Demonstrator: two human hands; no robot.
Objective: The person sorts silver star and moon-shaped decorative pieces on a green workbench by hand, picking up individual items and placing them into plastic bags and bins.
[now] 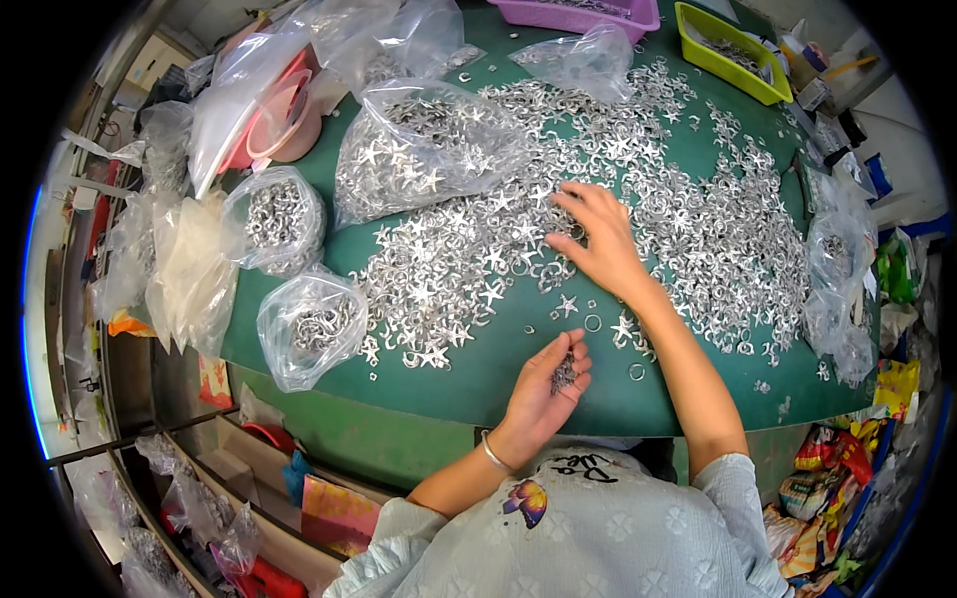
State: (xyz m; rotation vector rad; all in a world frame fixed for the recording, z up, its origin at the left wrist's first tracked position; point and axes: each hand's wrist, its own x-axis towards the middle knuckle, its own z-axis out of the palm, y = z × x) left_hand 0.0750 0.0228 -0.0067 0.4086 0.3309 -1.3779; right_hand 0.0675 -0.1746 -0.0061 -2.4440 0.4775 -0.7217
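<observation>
small metal pieces (564,373): silvery cluster, cupped in upturned palm, lower centre of frame
heap of star and ring charms (638,189): shiny silver, loose, spread flat across green tabletop, centre to upper right; fingertips rest on it mid-frame
stray rings (592,322): few, apart, just below heap

Single head cam, worn by the person, looking steeply down and fwd over the green desk (478,384), close in, fisheye bend twd rim, desk centre frame, own forearms entering below desk's near edge, no 2nd view to overlap
</observation>
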